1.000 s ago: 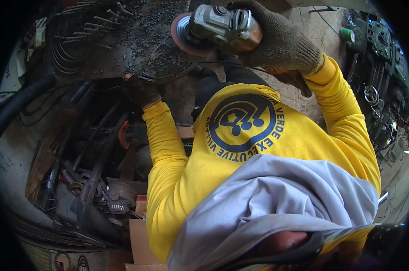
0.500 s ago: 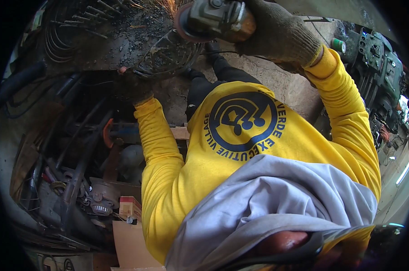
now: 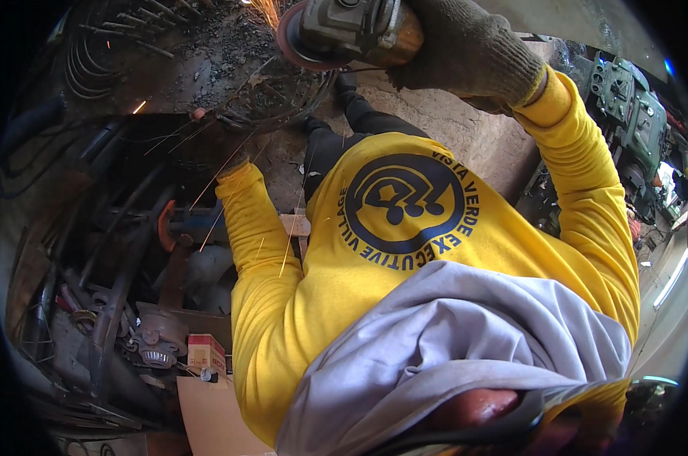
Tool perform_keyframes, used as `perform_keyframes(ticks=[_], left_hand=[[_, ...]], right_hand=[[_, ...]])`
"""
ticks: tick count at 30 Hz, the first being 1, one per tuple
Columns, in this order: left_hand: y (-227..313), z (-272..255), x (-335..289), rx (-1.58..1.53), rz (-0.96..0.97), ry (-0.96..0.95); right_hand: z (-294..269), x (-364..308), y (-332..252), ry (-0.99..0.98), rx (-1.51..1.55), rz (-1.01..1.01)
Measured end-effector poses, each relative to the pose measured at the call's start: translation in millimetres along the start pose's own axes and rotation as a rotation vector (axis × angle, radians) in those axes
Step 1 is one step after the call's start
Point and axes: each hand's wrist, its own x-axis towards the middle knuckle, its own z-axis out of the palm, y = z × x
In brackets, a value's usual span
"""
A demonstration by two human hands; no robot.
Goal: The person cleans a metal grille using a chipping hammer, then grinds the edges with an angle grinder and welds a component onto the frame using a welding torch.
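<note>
In my right hand (image 3: pixel 465 53), which wears a greyish-brown knit glove, is an angle grinder (image 3: pixel 359 30). My fingers wrap round its body behind the metal head. The reddish-brown disc (image 3: pixel 289 42) points left, and orange sparks (image 3: pixel 266 11) spray near its upper edge; the spot it touches is cut off by the top of the view. My left hand (image 3: pixel 207 148) is dark-gloved and deep in shadow by the near edge of the workbench (image 3: pixel 150 95). One bare fingertip (image 3: pixel 198 114) shows at that edge; the other fingers are hidden.
Metal rods (image 3: pixel 135 34) and a wire coil (image 3: pixel 85 72) lie on the gritty bench. Below are metal bars (image 3: pixel 123 319), an orange-handled tool (image 3: pixel 166 226), a cast metal part (image 3: pixel 159 338), a small box (image 3: pixel 206 352) and cardboard (image 3: pixel 215 414). Green machinery (image 3: pixel 632 114) stands at right.
The grinder and my right hand have shifted slightly left and up in the view. Bright spark streaks now cross over my left forearm and the bench edge.
</note>
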Motion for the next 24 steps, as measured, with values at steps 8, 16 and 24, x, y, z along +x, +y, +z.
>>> perform_keyframes(ticks=[8, 16, 24], left_hand=[[-10, -1, -6, -0.030, 0.037, -0.006], [-5, 6, 11, -0.096, 0.024, 0.107], [-1, 8, -5, -0.422, -0.466, -0.100]], right_hand=[[20, -14, 2, 0.116, -0.003, -0.134], [68, -21, 48, 0.241, 0.090, -0.240], [66, -21, 40, 0.282, 0.070, -0.294]])
